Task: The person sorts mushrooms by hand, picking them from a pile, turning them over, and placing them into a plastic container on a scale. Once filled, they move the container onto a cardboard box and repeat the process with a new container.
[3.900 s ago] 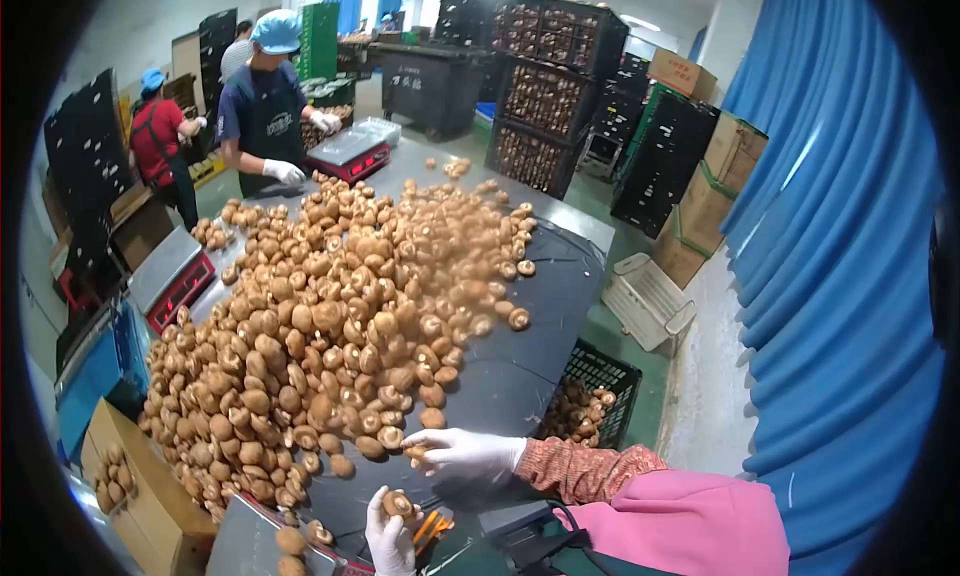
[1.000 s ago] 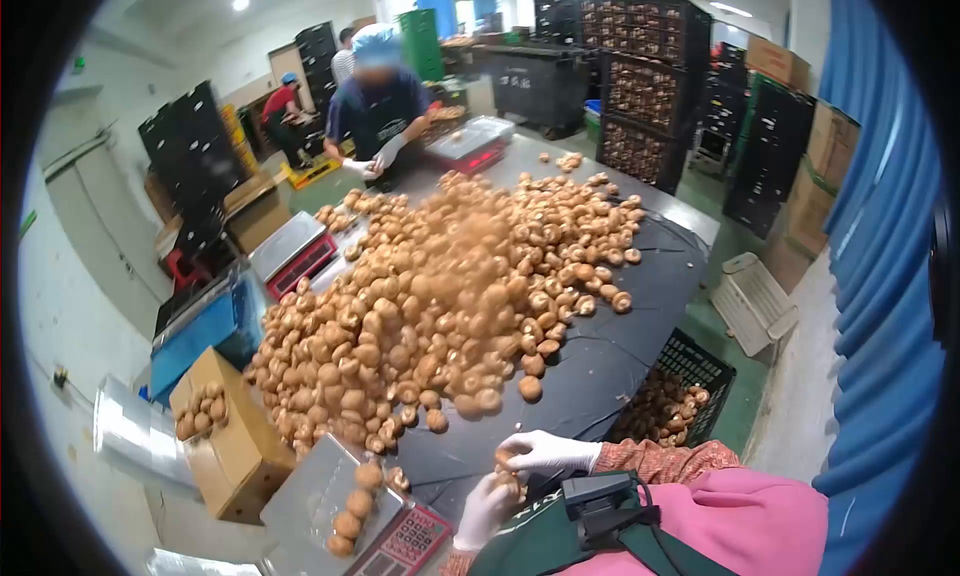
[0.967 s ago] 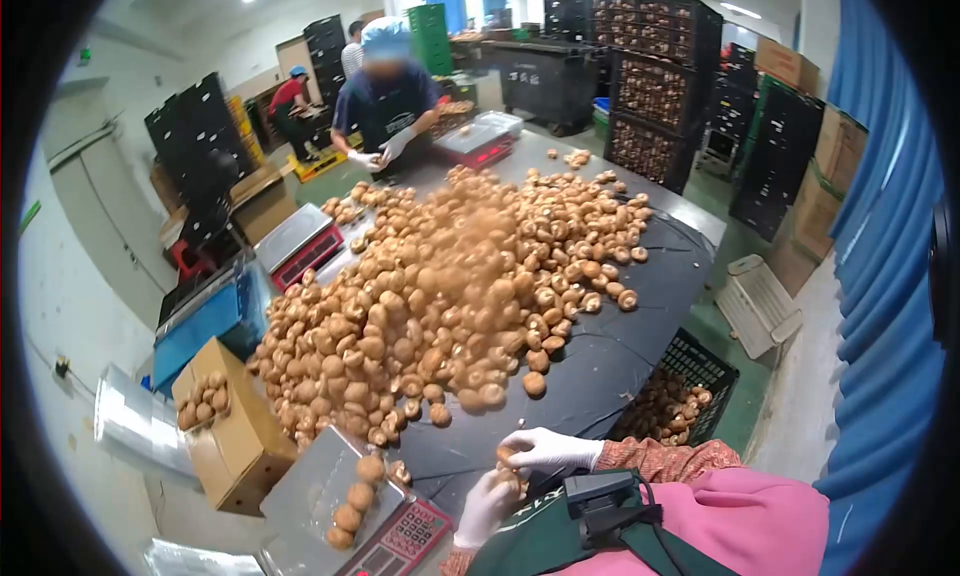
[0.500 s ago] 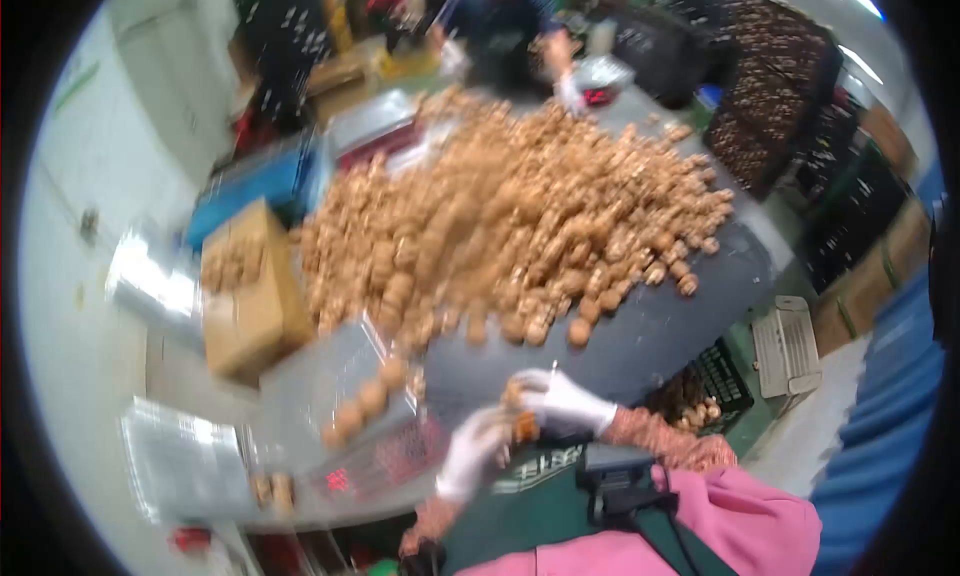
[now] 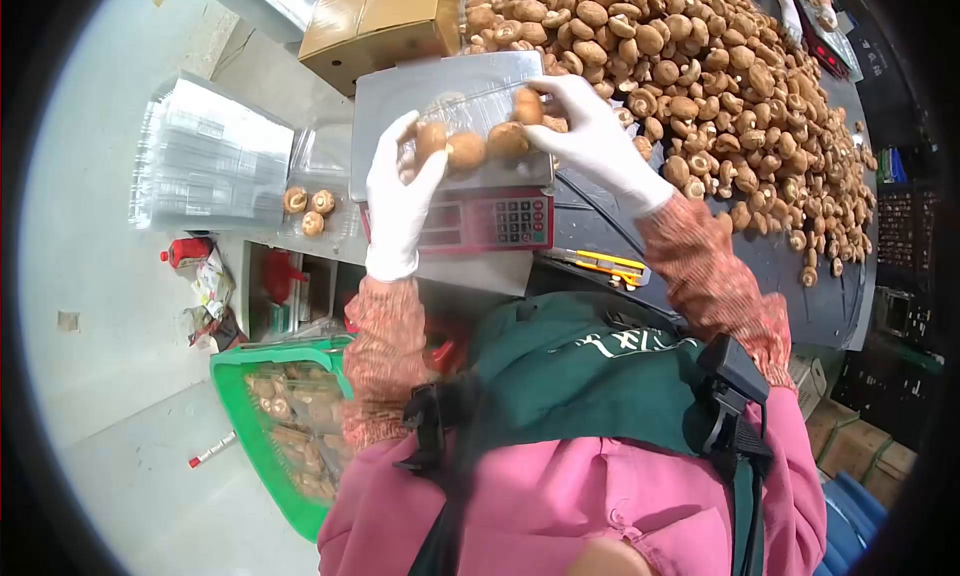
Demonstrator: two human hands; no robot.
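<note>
Both my hands wear white gloves and are over a red and silver digital scale (image 5: 375, 111). On its platform, several brown mushrooms (image 5: 466, 150) sit in a clear plastic tray (image 5: 455, 106). My left hand (image 5: 398, 201) curls its thumb and fingers around a mushroom (image 5: 431, 139) at the tray's left end. At the right end, my right hand (image 5: 590, 136) grips another mushroom (image 5: 527, 104) between thumb and fingers. A yellow utility knife (image 5: 610, 266) lies on the table below my right forearm.
A large mushroom pile (image 5: 690, 66) covers the table to the right. Stacked clear trays (image 5: 210, 166) stand left, beside three loose mushrooms (image 5: 313, 222). A cardboard box (image 5: 385, 26) sits behind the scale. A green basket (image 5: 228, 391) holds packed mushrooms below. Another person's gloved hand (image 5: 788, 14) shows top right.
My view has swung left and down. My hands, earlier together near the table's front edge with something orange between them, are now apart over the scale. The yellow knife now lies on the table.
</note>
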